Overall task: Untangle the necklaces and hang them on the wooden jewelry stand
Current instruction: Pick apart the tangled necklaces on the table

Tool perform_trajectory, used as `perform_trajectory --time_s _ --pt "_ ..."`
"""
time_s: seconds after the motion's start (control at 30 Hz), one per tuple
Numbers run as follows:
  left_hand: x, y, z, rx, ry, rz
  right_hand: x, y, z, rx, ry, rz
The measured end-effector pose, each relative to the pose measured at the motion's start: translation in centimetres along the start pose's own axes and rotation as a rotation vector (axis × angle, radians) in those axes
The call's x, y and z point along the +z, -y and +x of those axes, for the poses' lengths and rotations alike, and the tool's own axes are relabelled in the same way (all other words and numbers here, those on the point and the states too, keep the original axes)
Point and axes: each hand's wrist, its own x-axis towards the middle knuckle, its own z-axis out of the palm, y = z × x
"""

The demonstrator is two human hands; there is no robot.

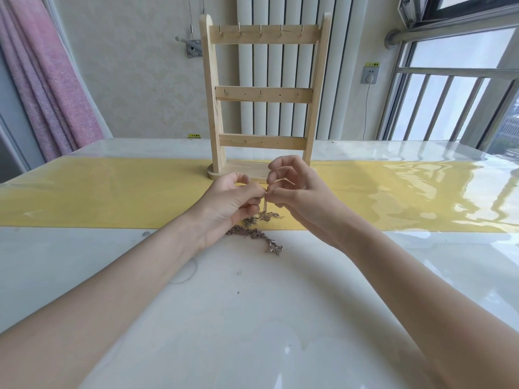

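Two small yellow stickers (373, 64) — above the wall socket (370, 75), another by the table edge — are illegible.

Two bare forearms, left hand (229, 204), right hand (297, 192)

Stand (261, 91) hooks seemingly unobstructed ahead.

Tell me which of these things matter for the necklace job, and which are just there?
For the job:
- tangled necklaces, pinched at one strand by both hands: left hand, right hand
- wooden jewelry stand, hooks bare

Just there:
- yellow runner
- table
- pink curtain
- wall socket
- window railing
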Motion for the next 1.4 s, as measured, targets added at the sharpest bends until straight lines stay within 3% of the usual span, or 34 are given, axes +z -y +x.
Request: perform_trajectory --time_s 0.37,0.57,0.7,1.13,1.4 --pt "-0.14 -0.43 -0.18 0.081 -0.005 0.010 -0.44 -0.01 0.23 -0.041 -0.110 0.093" --pt "-0.15 -0.29 -0.30 0.172 -0.046 0.259 -0.21 0.09 0.09 -0.045 -0.071 -0.044" --pt "-0.10 -0.11 -0.40 0.165 -0.038 0.289 0.04 0.28 -0.06 -0.044 -0.029 -0.134" --pt "-0.32 -0.12 -0.20 0.227 -0.014 0.300 -0.52 0.00 0.18 -0.012 -0.027 -0.096" --pt "-0.08 0.17 -0.12 0.259 -0.001 0.435 -0.15 -0.20 0.06 0.021 -0.019 -0.152"
